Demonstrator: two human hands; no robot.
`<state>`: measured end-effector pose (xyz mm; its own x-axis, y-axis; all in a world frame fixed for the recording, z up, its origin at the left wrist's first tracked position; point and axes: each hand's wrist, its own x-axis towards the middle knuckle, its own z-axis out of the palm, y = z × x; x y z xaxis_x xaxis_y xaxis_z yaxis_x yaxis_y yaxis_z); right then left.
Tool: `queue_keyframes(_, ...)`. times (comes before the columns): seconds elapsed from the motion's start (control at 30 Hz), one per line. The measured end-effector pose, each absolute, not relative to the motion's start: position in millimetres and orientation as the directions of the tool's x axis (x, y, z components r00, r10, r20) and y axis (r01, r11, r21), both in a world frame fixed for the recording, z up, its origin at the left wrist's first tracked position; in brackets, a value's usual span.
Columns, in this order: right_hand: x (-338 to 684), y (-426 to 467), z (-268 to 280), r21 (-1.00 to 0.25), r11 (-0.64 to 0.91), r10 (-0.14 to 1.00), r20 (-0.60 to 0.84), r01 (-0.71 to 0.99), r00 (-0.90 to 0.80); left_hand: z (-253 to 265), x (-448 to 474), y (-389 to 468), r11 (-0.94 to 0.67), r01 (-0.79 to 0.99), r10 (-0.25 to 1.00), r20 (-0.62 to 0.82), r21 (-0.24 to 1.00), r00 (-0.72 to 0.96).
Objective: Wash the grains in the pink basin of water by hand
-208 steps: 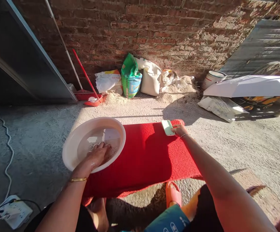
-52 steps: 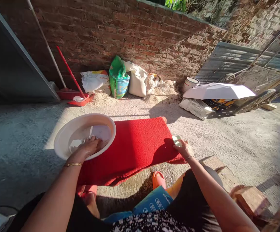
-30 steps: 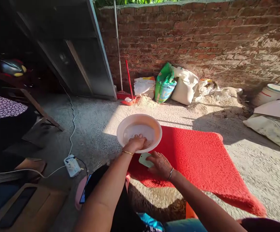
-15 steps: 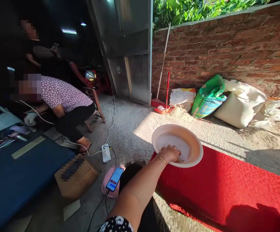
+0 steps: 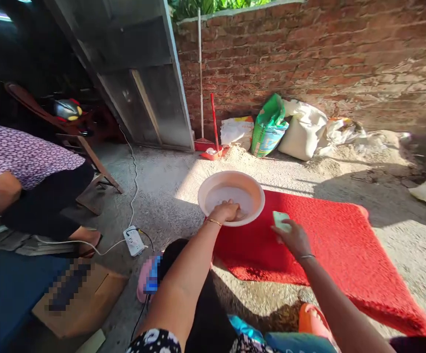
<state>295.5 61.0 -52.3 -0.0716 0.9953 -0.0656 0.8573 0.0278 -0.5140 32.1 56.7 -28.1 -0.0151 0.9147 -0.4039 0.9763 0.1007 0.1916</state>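
My left hand (image 5: pixel 228 211) reaches into a pale pink basin (image 5: pixel 205 196) with whitish liquid in it. Its fingers point down and look slightly apart; the tips are hidden in the liquid. To the right, my right hand (image 5: pixel 296 238) grips a flat, pale green block (image 5: pixel 281 220) with rounded corners, too plain at this size to tell its kind. That hand hovers above or rests on a red carpet (image 5: pixel 330 245); I cannot tell which. The basin stands at the carpet's far left corner.
A person (image 5: pixel 25 152) crouches at the left by a wooden chair (image 5: pixel 91 157). A power strip (image 5: pixel 134 240) with cables lies near a cardboard box (image 5: pixel 80 299). Sacks (image 5: pixel 303 132) and a red dustpan (image 5: pixel 213 153) line the brick wall (image 5: pixel 289 63). An orange shoe (image 5: pixel 310 318) is below.
My view has swung right and down. My right hand has come into view with the pale green block. The left hand stays in the basin.
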Motion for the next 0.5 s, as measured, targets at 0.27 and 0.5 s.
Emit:
queue_keyframes(0.27,231.2,63.8,-61.1,-0.441,0.092,0.978,-0.129,0.893,-0.164,-34.4,29.4,61.3,0.048,0.990,0.917,-0.400,0.136,0.010)
queue_keyframes(0.5,354.3,99.3,-63.3,-0.324,-0.003,0.994,-0.105,0.946,-0.033,-25.5,32.5,63.1,0.005,0.992,0.911,-0.411,0.124,0.047)
